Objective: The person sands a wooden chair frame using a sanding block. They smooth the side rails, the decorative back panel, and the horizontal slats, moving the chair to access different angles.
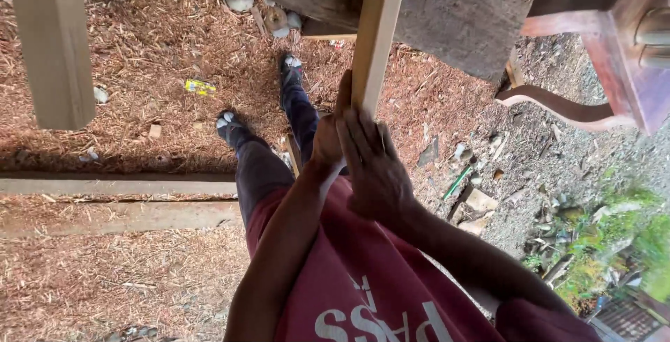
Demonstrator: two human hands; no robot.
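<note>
A long pale wooden batten runs from the top of the view down to chest height. My left hand grips its lower end from the left, with the thumb lying up along the wood. Just to the right, my right hand wraps over the same lower end, its fingers stretched upward across the wood and partly over my left hand. The very end of the batten is hidden behind both hands. Below them are my red shirt, dark trousers and dark shoes.
The ground is covered in reddish sawdust and shavings. A pale wooden post stands at the upper left and two beams lie across the left. A grey slab is behind the batten, and red-brown furniture with a curved leg at the upper right.
</note>
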